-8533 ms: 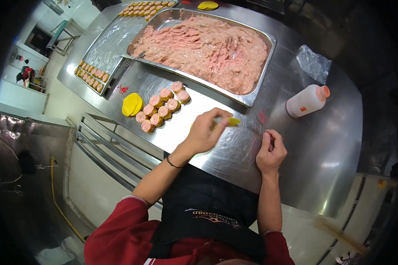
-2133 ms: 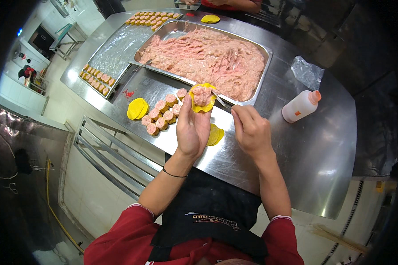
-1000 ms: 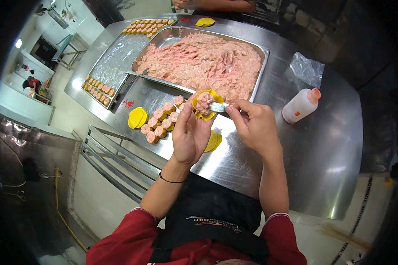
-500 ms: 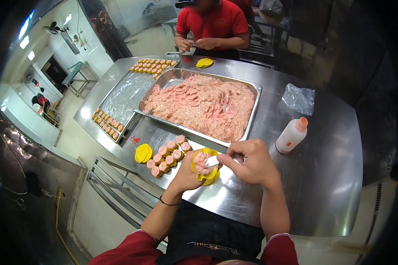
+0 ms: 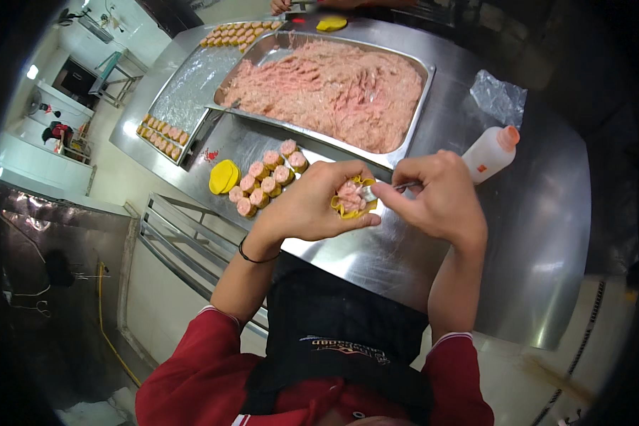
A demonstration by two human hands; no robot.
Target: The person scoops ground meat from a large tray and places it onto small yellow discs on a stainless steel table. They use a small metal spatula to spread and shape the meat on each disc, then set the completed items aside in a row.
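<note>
My left hand [image 5: 307, 204] is curled around a yellow dumpling wrapper [image 5: 341, 214] cupped about pink minced meat [image 5: 351, 194]. My right hand [image 5: 440, 199] grips a small flat spatula [image 5: 368, 192], whose blade tip touches the meat at the wrapper's opening. Left of my hands stand rows of filled dumplings [image 5: 270, 187] with pink tops and yellow sides. Beside them lies a stack of round yellow wrappers [image 5: 224, 177]. Beyond my hands, a deep metal pan [image 5: 431, 99] holds a large mass of minced meat [image 5: 334, 89].
A white squeeze bottle [image 5: 488, 154] with an orange cap stands at the right, near a crumpled plastic bag [image 5: 499, 99]. At the left, a film-lined tray [image 5: 192, 89] carries more dumplings. Another person's hand [image 5: 280, 6] and more yellow wrappers [image 5: 331, 24] are across the steel table [image 5: 532, 234].
My view has tilted downward. The left hand has closed the wrapper from a flatter, spread shape into a cup around the meat. The spatula stays at the filling.
</note>
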